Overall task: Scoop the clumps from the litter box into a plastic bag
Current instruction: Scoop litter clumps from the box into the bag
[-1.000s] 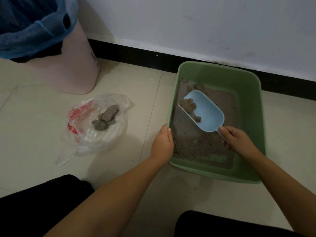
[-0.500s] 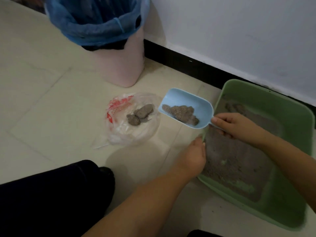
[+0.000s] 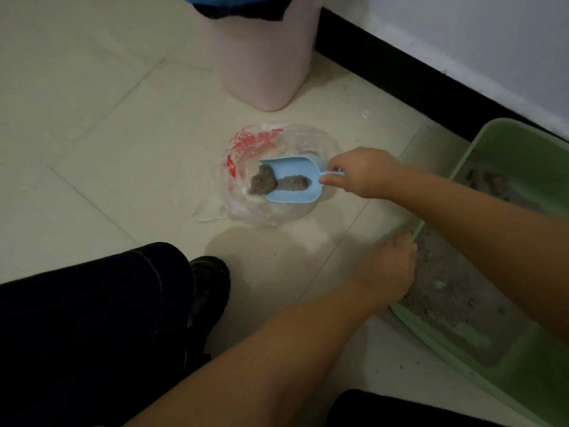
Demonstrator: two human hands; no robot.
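right hand (image 3: 363,172): i see it closed around the thin handle of a pale blue plastic scoop (image 3: 292,179), thumb pressed on the near side; the forearm reaches across from the right.
scoop: smooth, rounded shovel shape, open mouth pointing left, held over the plastic bag (image 3: 271,175).
clumps (image 3: 277,182): grey, gritty, lumpy; some lie in the scoop's bowl and a darker lump sits at its mouth (i cannot tell whether that one rests on the scoop lip or already in the bag).
plastic bag: thin, clear, crinkled film with red print on its left side, spread open and flat on the floor.
left hand (image 3: 389,268): fingers curled over the near left rim of the litter box (image 3: 431,329), gripping it.
litter box: matte green plastic tub with rounded corners at the right edge of my view, holding coarse grey litter, bare green showing through in patches.
floor (image 3: 107,149): glossy cream tiles with thin grout lines.
bin (image 3: 261,53): pale pink plastic, smooth sided, just behind the bag.
my legs: dark trousers (image 3: 92,328) and a black shoe (image 3: 209,285), lower left.
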